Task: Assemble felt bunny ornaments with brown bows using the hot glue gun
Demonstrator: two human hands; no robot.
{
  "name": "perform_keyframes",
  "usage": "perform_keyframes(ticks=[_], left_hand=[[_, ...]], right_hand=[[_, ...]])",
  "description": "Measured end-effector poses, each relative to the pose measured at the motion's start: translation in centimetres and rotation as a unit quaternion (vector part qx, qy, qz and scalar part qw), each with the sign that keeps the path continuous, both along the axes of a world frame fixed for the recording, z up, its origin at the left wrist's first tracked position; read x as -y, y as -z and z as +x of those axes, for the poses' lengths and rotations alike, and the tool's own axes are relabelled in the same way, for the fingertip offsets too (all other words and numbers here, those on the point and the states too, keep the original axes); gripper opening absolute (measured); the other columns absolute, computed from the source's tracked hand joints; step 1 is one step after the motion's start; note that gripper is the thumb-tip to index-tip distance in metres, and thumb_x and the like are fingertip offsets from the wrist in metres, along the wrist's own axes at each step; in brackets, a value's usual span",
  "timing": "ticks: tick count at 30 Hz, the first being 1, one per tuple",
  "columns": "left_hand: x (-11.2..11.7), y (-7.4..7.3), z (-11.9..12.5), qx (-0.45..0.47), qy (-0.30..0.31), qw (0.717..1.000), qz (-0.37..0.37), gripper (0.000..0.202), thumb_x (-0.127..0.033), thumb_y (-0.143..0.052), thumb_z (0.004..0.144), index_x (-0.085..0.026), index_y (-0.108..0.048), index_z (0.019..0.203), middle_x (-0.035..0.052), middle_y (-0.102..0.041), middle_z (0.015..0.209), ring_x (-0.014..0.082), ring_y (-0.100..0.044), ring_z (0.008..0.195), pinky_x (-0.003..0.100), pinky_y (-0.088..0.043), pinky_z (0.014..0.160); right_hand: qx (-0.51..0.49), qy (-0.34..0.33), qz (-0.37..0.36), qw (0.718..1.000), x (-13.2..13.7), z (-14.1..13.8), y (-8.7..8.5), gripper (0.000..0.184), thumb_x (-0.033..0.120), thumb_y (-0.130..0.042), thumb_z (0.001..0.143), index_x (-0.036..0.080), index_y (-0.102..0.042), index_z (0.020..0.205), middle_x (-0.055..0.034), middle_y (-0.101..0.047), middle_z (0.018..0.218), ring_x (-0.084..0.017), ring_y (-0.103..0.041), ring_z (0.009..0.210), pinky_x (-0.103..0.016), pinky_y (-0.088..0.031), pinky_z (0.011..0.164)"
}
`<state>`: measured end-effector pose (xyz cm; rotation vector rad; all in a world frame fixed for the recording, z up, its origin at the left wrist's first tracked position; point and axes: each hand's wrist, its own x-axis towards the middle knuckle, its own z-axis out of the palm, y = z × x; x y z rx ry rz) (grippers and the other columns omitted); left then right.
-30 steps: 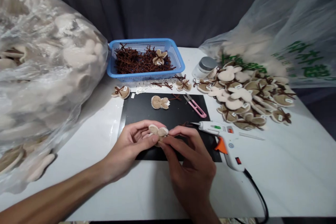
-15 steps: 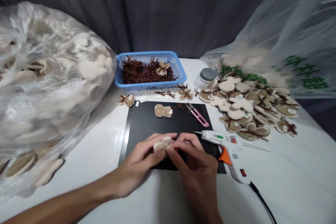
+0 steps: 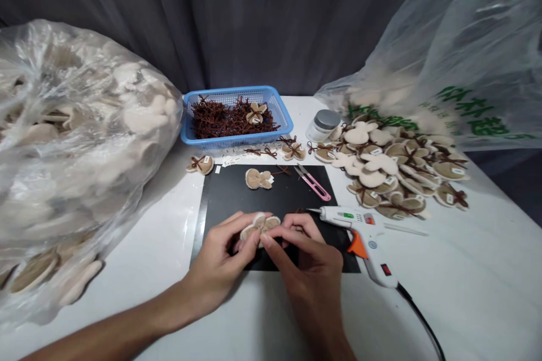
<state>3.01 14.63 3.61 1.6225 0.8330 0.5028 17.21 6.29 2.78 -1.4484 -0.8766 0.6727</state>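
Note:
Between both hands, above the black mat (image 3: 228,203), is a small tan bunny-shaped fabric piece (image 3: 271,224) with pale edges. My left hand (image 3: 220,254) is closed around its left side, thumb on its front. My right hand (image 3: 311,259) pinches its middle with thumb and index finger; the other fingers are curled. The fingers hide its lower part. Farther up the mat lies another bunny piece (image 3: 257,179) with a white tag at its ears. A brown cord bow (image 3: 283,170) and pink thread snips (image 3: 313,183) rest to its right.
A white glue gun (image 3: 359,225) lies right of my right hand, its nozzle over the mat. Behind the mat stands a blue basket (image 3: 237,140) of brown bows. A grey-lidded jar (image 3: 324,124) and a pile of bunnies (image 3: 381,163) are at right. A full plastic bag (image 3: 93,124) bulges at left.
The bunny piece has turned in my fingers, so its tan face shows more toward me. Both hands stay closed on it. The whole view has shifted slightly.

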Motion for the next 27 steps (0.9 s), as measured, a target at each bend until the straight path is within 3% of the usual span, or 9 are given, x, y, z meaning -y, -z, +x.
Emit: perform_keyframes(ticks=[3, 7, 12, 15, 18, 22, 27], left_hand=[[0.1, 0.0, -0.1, -0.007, 0.000, 0.999, 0.040, 0.040, -0.046, -0.055, 0.108, -0.021, -0.076, 0.132, 0.0058, -0.065, 0.096, 0.0193, -0.061, 0.086, 0.030, -0.046, 0.074], [0.2, 0.1, -0.1, 0.010, 0.035, 0.999, 0.025, 0.044, -0.046, -0.054, 0.109, -0.023, -0.069, 0.142, 0.0089, -0.066, 0.112, 0.0200, -0.063, 0.094, 0.030, -0.051, 0.080], [0.0, 0.0, -0.2, 0.015, 0.049, 0.999, 0.005, 0.048, -0.047, -0.051, 0.109, -0.025, -0.063, 0.150, 0.0113, -0.064, 0.122, 0.0230, -0.064, 0.105, 0.032, -0.053, 0.083], [-0.1, -0.1, -0.3, 0.022, 0.053, 0.998, 0.013, 0.047, -0.044, -0.052, 0.109, -0.026, -0.062, 0.151, 0.0113, -0.064, 0.126, 0.0235, -0.064, 0.106, 0.035, -0.053, 0.089], [0.0, 0.0, -0.3, 0.027, 0.082, 0.996, 0.006, 0.050, -0.041, -0.057, 0.107, -0.026, -0.057, 0.154, 0.0095, -0.067, 0.119, 0.0218, -0.064, 0.100, 0.037, -0.053, 0.092], [0.3, 0.2, 0.0, 0.073, 0.065, 0.993, -0.067, 0.054, -0.043, -0.066, 0.104, -0.025, -0.052, 0.153, 0.0053, -0.070, 0.106, 0.0166, -0.061, 0.086, 0.030, -0.051, 0.079], [-0.4, -0.1, 0.2, 0.172, 0.019, 0.965, -0.197, 0.040, -0.045, -0.076, 0.097, -0.022, -0.058, 0.124, 0.0038, -0.071, 0.099, 0.0148, -0.067, 0.084, 0.027, -0.051, 0.077]], right_hand=[[0.009, 0.002, 0.003, 1.000, -0.1, -0.2, -0.1, 0.010, 0.026, -0.079, 0.093, 0.029, -0.085, 0.086, -0.0010, -0.060, 0.090, -0.016, -0.060, 0.080, -0.028, -0.049, 0.068], [0.088, 0.009, 0.015, 0.996, 0.0, -0.3, 0.0, 0.013, 0.021, -0.076, 0.094, 0.029, -0.084, 0.088, -0.0015, -0.065, 0.095, -0.017, -0.064, 0.084, -0.030, -0.052, 0.072], [0.280, 0.020, 0.057, 0.958, 0.4, -0.2, -0.1, 0.016, 0.017, -0.073, 0.095, 0.030, -0.081, 0.101, -0.0054, -0.065, 0.118, -0.021, -0.062, 0.101, -0.035, -0.053, 0.084], [0.311, -0.007, 0.086, 0.947, 0.7, -0.1, -0.3, 0.025, 0.013, -0.071, 0.096, 0.031, -0.080, 0.112, -0.0067, -0.060, 0.129, -0.023, -0.060, 0.113, -0.038, -0.053, 0.091], [0.289, -0.023, 0.098, 0.952, 1.0, 0.5, -0.1, 0.033, 0.014, -0.071, 0.097, 0.033, -0.078, 0.124, -0.0078, -0.060, 0.136, -0.024, -0.062, 0.121, -0.040, -0.055, 0.095], [0.172, -0.044, 0.058, 0.982, 0.9, 2.0, 0.0, 0.042, 0.020, -0.071, 0.099, 0.034, -0.072, 0.139, -0.0090, -0.065, 0.137, -0.025, -0.068, 0.121, -0.040, -0.059, 0.098], [0.027, -0.084, 0.017, 0.996, 0.8, 3.1, -1.0, 0.022, 0.027, -0.072, 0.100, 0.030, -0.082, 0.119, -0.0079, -0.079, 0.116, -0.024, -0.075, 0.109, -0.034, -0.064, 0.086]])
